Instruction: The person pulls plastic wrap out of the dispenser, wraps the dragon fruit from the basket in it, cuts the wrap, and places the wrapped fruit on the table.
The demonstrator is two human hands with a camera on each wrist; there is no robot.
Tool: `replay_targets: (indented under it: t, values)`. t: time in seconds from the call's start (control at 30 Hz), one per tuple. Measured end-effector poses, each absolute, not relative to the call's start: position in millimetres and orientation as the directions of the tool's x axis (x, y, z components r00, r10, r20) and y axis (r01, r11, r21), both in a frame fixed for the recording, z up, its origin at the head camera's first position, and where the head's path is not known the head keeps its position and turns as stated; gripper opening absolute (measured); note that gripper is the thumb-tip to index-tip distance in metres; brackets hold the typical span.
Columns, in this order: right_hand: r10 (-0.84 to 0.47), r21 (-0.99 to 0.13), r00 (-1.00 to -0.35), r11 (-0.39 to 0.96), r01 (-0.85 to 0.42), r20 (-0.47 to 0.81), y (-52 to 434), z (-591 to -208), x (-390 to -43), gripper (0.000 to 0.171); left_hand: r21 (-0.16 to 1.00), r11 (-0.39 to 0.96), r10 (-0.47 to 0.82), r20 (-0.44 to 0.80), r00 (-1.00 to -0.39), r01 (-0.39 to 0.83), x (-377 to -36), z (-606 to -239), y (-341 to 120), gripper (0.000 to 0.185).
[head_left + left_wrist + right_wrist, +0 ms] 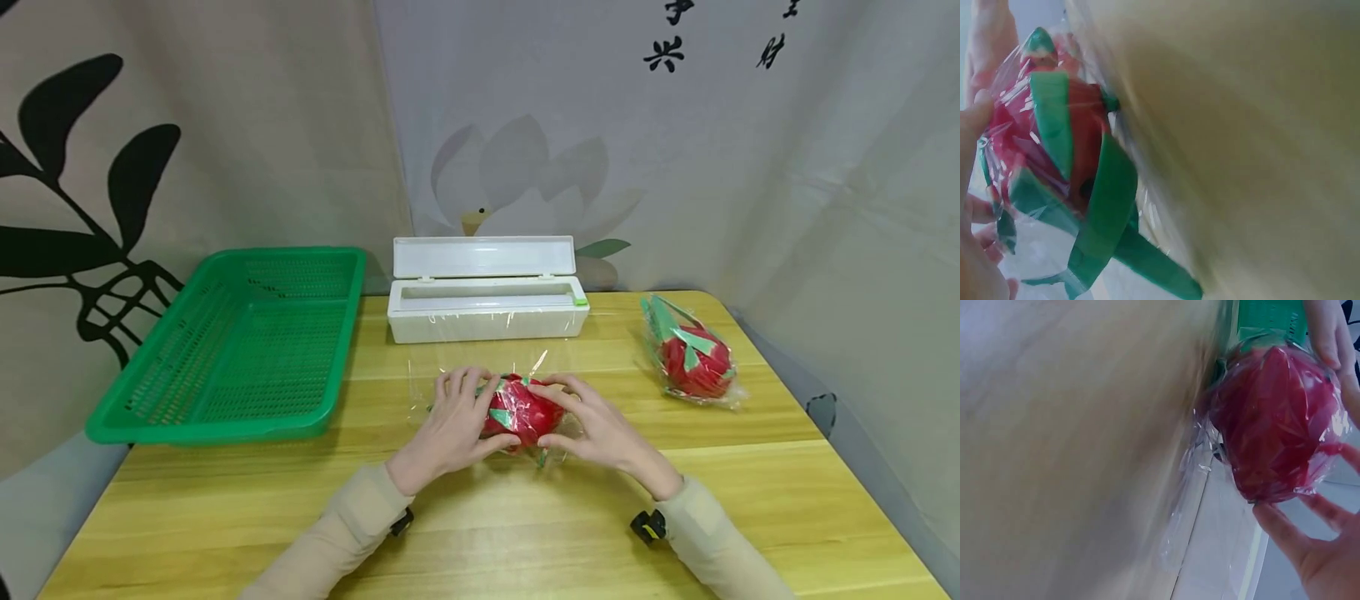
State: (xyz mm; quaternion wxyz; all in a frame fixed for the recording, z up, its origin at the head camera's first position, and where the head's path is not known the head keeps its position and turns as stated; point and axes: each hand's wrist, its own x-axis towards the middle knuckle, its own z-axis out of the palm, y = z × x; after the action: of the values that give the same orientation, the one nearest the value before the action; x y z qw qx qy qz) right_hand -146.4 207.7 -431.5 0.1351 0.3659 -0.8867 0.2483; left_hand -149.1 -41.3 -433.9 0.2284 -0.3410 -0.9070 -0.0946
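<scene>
A red dragon fruit (521, 411) with green scales lies on a sheet of clear cling film (480, 367) in the middle of the wooden table (480, 517). My left hand (457, 421) cups its left side and my right hand (592, 421) cups its right side, pressing film onto it. The left wrist view shows the film-covered dragon fruit (1066, 162) close up with my fingers (975, 119) on it. From the right wrist, the dragon fruit's (1275, 431) red end is seen tight under film, with my fingers (1285, 534) curled round it.
A white cling film dispenser box (486, 302) with its lid up stands behind the fruit. A green mesh basket (240, 342) sits at the left of the table. A second dragon fruit (693, 357), wrapped in film, lies at the right. A curtain hangs behind.
</scene>
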Motion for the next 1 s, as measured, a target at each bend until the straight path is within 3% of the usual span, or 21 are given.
replay_targets:
  t: [0.5, 1.0]
  values:
    - [-0.537, -0.353, -0.775, 0.691, -0.631, 0.334, 202.3, -430.3, -150.1, 0.09, 0.001, 0.709, 0.611, 0.499, -0.615, 0.706, -151.0, -431.2, -46.5, 0.102]
    - [-0.519, -0.411, -0.787, 0.672, -0.616, 0.333, 198.0, -425.6, -168.1, 0.07, 0.05, 0.698, 0.626, 0.441, -0.643, 0.714, -167.1, -428.1, -46.7, 0.113]
